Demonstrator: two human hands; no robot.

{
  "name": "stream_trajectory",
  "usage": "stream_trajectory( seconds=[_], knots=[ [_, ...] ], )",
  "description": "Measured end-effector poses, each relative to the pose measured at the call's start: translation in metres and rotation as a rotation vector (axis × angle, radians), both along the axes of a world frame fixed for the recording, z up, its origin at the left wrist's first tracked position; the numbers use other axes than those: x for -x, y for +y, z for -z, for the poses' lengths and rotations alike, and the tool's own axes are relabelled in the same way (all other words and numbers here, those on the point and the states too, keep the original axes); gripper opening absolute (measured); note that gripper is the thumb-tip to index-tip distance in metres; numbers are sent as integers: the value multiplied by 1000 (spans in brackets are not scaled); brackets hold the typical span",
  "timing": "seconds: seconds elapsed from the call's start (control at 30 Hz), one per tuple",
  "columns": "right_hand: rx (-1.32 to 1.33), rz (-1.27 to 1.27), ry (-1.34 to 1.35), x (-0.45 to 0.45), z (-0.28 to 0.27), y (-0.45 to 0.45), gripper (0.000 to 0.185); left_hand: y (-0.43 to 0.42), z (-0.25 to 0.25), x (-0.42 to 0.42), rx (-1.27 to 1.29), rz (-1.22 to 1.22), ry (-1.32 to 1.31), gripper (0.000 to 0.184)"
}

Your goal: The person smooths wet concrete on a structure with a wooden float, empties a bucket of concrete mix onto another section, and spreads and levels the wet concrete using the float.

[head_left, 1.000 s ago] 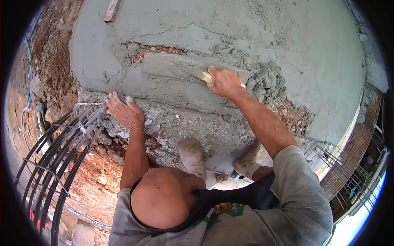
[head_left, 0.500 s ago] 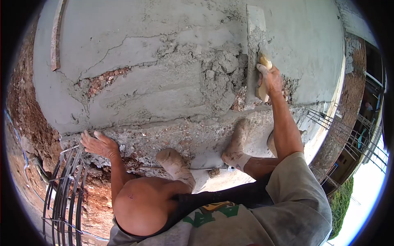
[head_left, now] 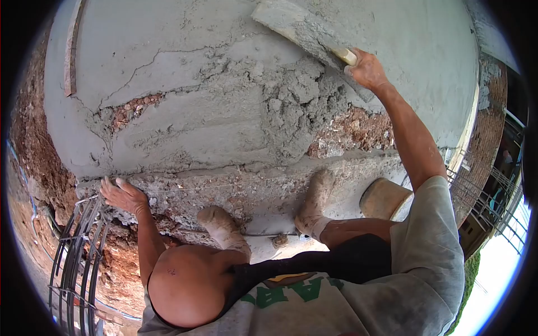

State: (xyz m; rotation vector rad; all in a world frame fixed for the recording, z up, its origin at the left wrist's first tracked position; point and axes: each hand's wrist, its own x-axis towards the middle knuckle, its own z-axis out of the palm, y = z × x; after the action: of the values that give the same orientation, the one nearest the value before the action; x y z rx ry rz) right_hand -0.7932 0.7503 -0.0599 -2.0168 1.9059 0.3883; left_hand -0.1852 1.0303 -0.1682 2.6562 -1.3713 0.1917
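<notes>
As R hand [head_left: 367, 70] grips trowel [head_left: 302, 33], handle [head_left: 348, 56] partly hidden; rebar [head_left: 72, 260] btm cut off.

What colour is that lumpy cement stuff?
The lumpy cement is grey, best seen in the head view.

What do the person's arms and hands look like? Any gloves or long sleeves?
No gloves: the left hand and right hand are bare, and the left thumb looks smeared with something pale. No watch shows. The right sleeve is short, loose, grey and stained.
</notes>
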Motion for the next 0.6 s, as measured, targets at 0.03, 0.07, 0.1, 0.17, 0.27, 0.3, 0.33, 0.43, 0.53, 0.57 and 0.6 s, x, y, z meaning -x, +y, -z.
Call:
stream_trajectory(
  seconds=[0.03, 0.07, 0.1, 0.17, 0.27, 0.3, 0.33, 0.43, 0.53, 0.57, 0.6],
  knots=[
    [-41, -26, 65, 12, 3, -1, 48, -1, 0, -2, -9, 1, -10, 62],
    [-36, -2, 92, 24, 10, 0, 47, 0, 2, -4, -8, 15, -12, 62],
    [-43, 27, 120, 33, 15, 9, 46, 0, 0, -9, -26, 30, 0, 62],
    [-61, 19, 105, 50, 33, 30, 44, 2, -7, -13, -61, 41, 19, 64],
    [-120, -83, -2, 42, 37, 49, 40, -10, -49, -11, -20, 13, -15, 67],
    [-141, -146, -34, 37, 33, 52, 39, -9, -65, -6, 1, 26, -21, 68],
    [-160, -199, -64, 37, 29, 58, 38, -12, -82, 6, 11, 18, -11, 68],
    [-177, -346, -129, 37, 39, 78, 32, -9, -116, 39, 36, 88, 12, 68],
    [-229, -404, -182, 32, 43, 105, 30, 8, -128, 77, 68, 19, 95, 67],
    [-254, -405, -219, 32, 45, 115, 30, 15, -128, 86, 82, 5, 126, 66],
    [-291, -408, -253, 34, 45, 129, 30, 21, -134, 97, 74, 41, 141, 67]
  ],
)
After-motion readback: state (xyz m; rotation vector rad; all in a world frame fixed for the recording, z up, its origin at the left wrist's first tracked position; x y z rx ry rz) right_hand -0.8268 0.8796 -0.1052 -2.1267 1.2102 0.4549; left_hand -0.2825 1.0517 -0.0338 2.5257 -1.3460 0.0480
